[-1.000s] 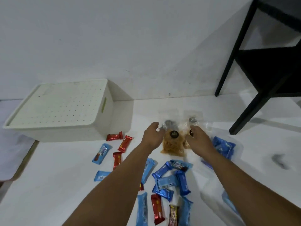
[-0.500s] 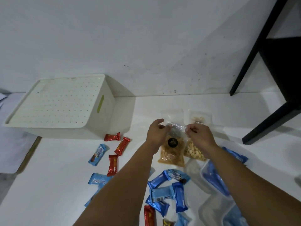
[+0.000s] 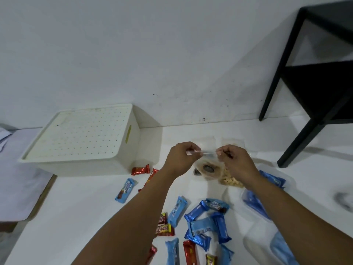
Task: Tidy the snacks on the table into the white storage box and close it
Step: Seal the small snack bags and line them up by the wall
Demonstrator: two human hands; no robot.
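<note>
At the left we see the white storage box (image 3: 80,142) with its lid on, standing on the table (image 3: 76,217) by the wall. Our left hand (image 3: 180,156) and right hand (image 3: 236,161) each pinch with closed fingers the top edge of a clear snack bag (image 3: 207,169), lifted above the table. Blue and red snack bars (image 3: 202,224) lie scattered below.

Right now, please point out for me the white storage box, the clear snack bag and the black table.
white storage box (image 3: 80,138): head view, on its dotted lid.
clear snack bag (image 3: 207,169): head view, on its dark round label.
black table (image 3: 298,142): head view, on its front leg.
</note>
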